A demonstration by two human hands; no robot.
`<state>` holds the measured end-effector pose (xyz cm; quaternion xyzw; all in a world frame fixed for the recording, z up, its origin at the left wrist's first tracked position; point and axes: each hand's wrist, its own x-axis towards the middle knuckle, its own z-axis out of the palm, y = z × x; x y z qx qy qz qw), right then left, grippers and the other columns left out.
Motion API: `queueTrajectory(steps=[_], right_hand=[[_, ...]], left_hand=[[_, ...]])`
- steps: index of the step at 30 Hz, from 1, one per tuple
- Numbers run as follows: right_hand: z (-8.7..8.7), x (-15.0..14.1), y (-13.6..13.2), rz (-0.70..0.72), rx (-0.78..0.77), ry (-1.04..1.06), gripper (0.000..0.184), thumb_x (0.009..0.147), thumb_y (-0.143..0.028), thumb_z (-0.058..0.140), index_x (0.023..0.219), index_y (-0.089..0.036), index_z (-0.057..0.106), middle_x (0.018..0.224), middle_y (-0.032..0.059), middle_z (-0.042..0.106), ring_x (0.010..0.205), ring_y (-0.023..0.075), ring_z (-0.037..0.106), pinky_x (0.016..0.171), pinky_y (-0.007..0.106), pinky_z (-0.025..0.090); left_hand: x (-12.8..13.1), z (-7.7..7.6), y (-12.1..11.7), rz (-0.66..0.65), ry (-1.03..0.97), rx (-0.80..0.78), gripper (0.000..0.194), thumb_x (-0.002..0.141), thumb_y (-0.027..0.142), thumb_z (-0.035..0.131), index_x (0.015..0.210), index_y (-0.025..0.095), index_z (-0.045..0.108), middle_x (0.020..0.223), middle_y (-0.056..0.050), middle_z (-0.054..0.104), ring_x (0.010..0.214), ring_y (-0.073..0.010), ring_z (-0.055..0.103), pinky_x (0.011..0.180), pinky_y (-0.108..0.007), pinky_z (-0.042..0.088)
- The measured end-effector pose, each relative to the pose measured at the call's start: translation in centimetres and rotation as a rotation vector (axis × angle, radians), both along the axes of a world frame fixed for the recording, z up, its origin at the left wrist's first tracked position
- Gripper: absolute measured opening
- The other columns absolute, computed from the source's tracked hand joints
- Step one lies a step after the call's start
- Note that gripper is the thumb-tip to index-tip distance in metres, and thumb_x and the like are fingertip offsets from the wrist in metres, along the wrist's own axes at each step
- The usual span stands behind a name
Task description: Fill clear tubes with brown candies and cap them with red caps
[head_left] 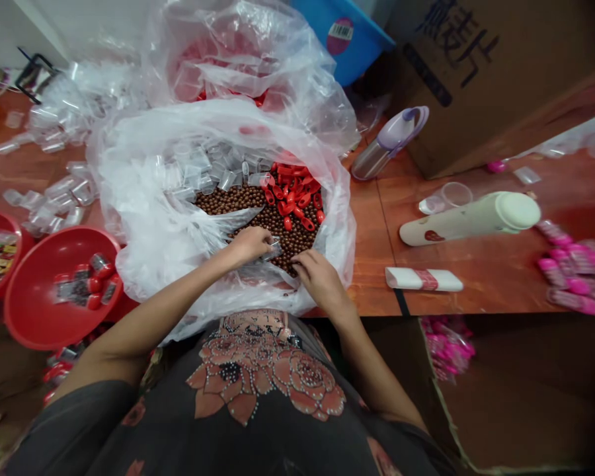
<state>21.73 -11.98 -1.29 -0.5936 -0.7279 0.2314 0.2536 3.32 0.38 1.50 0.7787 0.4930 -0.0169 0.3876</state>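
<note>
My left hand (252, 244) is closed around a small clear plastic container (275, 248), low over a bed of small brown balls (291, 246). On the right side of the same bed, my right hand (321, 276) has its fingertips bent together among the balls; what they pinch, if anything, is hidden. The balls lie in a large white plastic bag (143, 192) with its mouth spread wide. Red plastic caps (297, 188) are heaped on the balls just beyond my hands. Several more clear containers (198, 165) lie in the bag at the back left.
At left, a red bowl (34, 311) holds filled containers with red caps. Loose clear containers (64, 195) lie behind it. To the right stand a purple-lidded bottle (389, 142), a lying pale green bottle (466, 218), a white packet (424, 279) and a cardboard box (476, 86).
</note>
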Motion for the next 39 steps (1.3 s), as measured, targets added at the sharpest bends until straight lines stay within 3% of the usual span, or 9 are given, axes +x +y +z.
queueTrajectory(steps=[6,12,18,25,31,36,39], right_hand=[[0.1,1.7,1.8,-0.315,0.112,0.118,0.025,0.095,-0.02,0.045,0.115,-0.022,0.061,0.112,0.0109,0.062,0.109,0.0251,0.06,0.096,0.045,0.051],[-0.3,3.0,5.4,-0.297,0.115,0.084,0.039,0.094,-0.02,0.045,0.131,-0.023,0.057,0.128,0.012,0.063,0.12,0.026,0.06,0.103,0.047,0.05],[-1.1,3.2,6.8,-0.278,0.043,0.05,0.036,0.094,-0.023,0.049,0.127,-0.021,0.063,0.123,0.0129,0.067,0.114,0.0283,0.063,0.101,0.048,0.051],[-1.6,2.8,6.6,-0.291,0.059,0.045,0.037,0.096,-0.024,0.044,0.128,-0.023,0.063,0.125,0.0111,0.067,0.117,0.0261,0.062,0.102,0.046,0.051],[-1.7,2.2,6.6,-0.269,0.047,-0.007,0.037,0.094,-0.03,0.053,0.128,-0.023,0.064,0.127,0.0119,0.067,0.116,0.0289,0.063,0.098,0.047,0.053],[-2.3,2.1,6.5,-0.317,0.07,0.211,0.035,0.094,-0.035,0.053,0.124,-0.022,0.066,0.126,0.011,0.067,0.117,0.026,0.062,0.102,0.048,0.05],[-2.5,1.8,6.2,-0.362,0.034,0.434,0.04,0.092,-0.039,0.056,0.128,-0.022,0.063,0.123,0.0105,0.067,0.105,0.0225,0.065,0.093,0.045,0.055]], left_hand=[[3.4,-1.5,-0.6,0.123,-0.12,0.004,0.013,0.075,0.017,0.072,0.086,0.014,0.078,0.079,-0.006,0.073,0.073,-0.0197,0.064,0.076,-0.03,0.046],[5.2,-4.5,-1.7,0.244,-0.444,-0.067,0.016,0.077,0.018,0.071,0.092,0.011,0.074,0.076,-0.004,0.069,0.072,-0.0169,0.061,0.075,-0.028,0.046],[4.9,-6.0,-1.8,0.47,-0.73,-0.353,0.027,0.072,0.011,0.072,0.099,0.01,0.072,0.077,-0.001,0.066,0.07,-0.0123,0.06,0.075,-0.028,0.05],[3.0,-4.3,-2.2,0.574,-0.93,-0.594,0.031,0.073,0.018,0.076,0.103,0.013,0.071,0.105,-0.007,0.071,0.085,-0.0152,0.066,0.075,-0.031,0.057],[0.7,-1.2,-2.8,0.553,-1.074,-0.588,0.037,0.073,0.024,0.079,0.107,0.016,0.067,0.112,-0.007,0.07,0.099,-0.0187,0.067,0.083,-0.034,0.06],[-1.5,0.9,-3.5,0.605,-1.07,-0.502,0.043,0.074,0.025,0.077,0.113,0.018,0.062,0.119,-0.009,0.068,0.104,-0.02,0.066,0.087,-0.037,0.06],[-2.0,1.4,-3.9,0.619,-1.081,-0.508,0.045,0.073,0.022,0.076,0.115,0.017,0.061,0.121,-0.01,0.068,0.102,-0.0193,0.068,0.09,-0.037,0.058]])
